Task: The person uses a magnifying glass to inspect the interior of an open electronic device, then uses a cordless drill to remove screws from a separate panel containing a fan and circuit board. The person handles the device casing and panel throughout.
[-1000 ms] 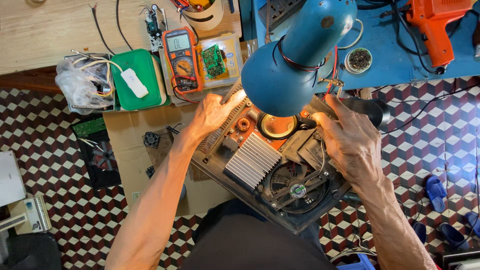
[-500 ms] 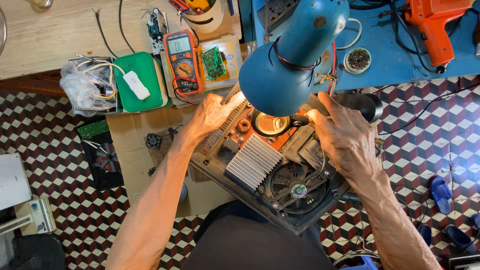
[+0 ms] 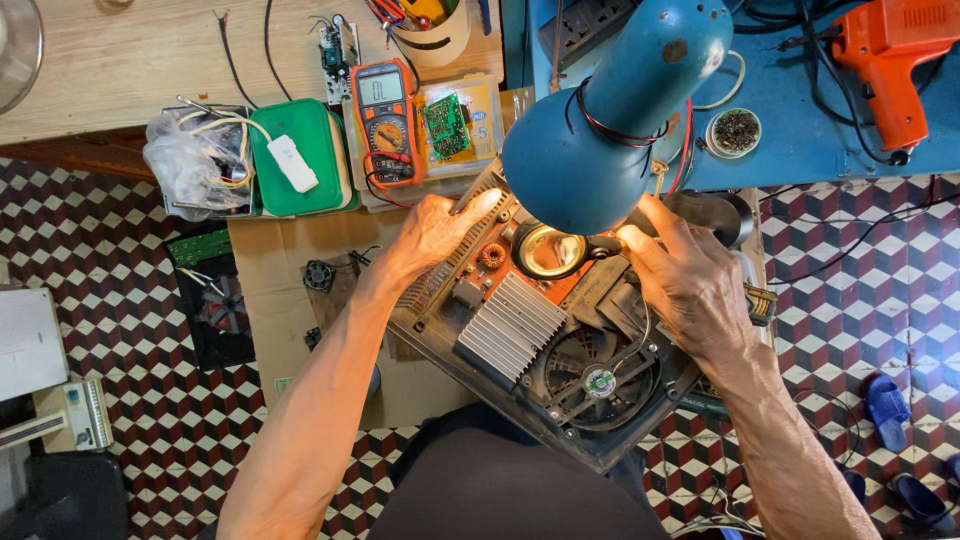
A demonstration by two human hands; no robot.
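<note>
1. The left hand (image 3: 430, 232) lies flat with its fingers spread along the upper left edge of the opened appliance chassis (image 3: 545, 345); this grip is apart, pressing on the casing and not clamped round anything.
2. The right hand (image 3: 690, 285) rests on the chassis's upper right part, fingertips under the lamp's glare; whether that grip is closed on something cannot be told.
3. The chassis sits tilted on the person's lap, just below the near edge of the worktop, above the chequered floor (image 3: 130, 400).
4. Inside it show a ribbed aluminium heatsink (image 3: 510, 325), a round black fan (image 3: 598, 378) and a small copper coil (image 3: 492, 256).
5. A blue desk lamp (image 3: 610, 120) hangs over the chassis between the two hands, hiding part of it.
6. Along the worktop's near edge, left of the lamp, lie an orange multimeter (image 3: 388, 120), a green circuit board (image 3: 446, 126) and a green box (image 3: 300, 158).
7. An orange power tool (image 3: 890, 55) lies at the worktop's far right corner.
</note>
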